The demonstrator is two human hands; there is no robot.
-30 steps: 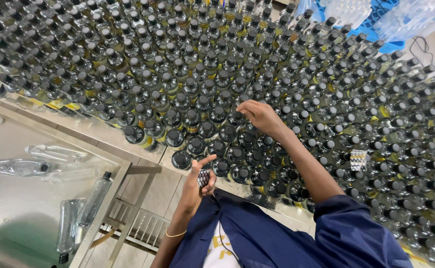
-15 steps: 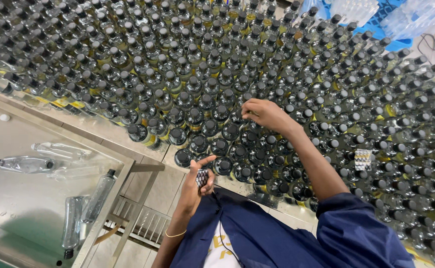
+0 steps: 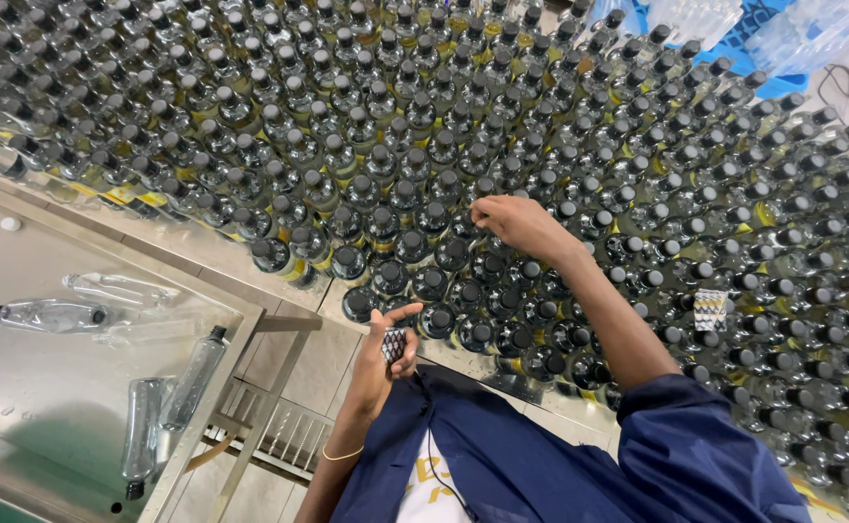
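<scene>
Right hand (image 3: 521,225) at centre, fingertips on capped bottles (image 3: 463,228). Left hand (image 3: 385,353) at 6 o'clock, pinching small patterned sleeve (image 3: 394,343). Empty bottles (image 3: 51,315) lying on steel table (image 3: 17,252), 8 o'clock.

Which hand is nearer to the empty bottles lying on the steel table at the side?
The left. The left hand, holding a small patterned sleeve, sits at the edge of the capped bottles, closest to the lying bottles. The right hand reaches farther away over the capped bottles.

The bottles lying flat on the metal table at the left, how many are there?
4: one capped bottle, a clear one above it, and two near the table's edge. More may hide.
</scene>
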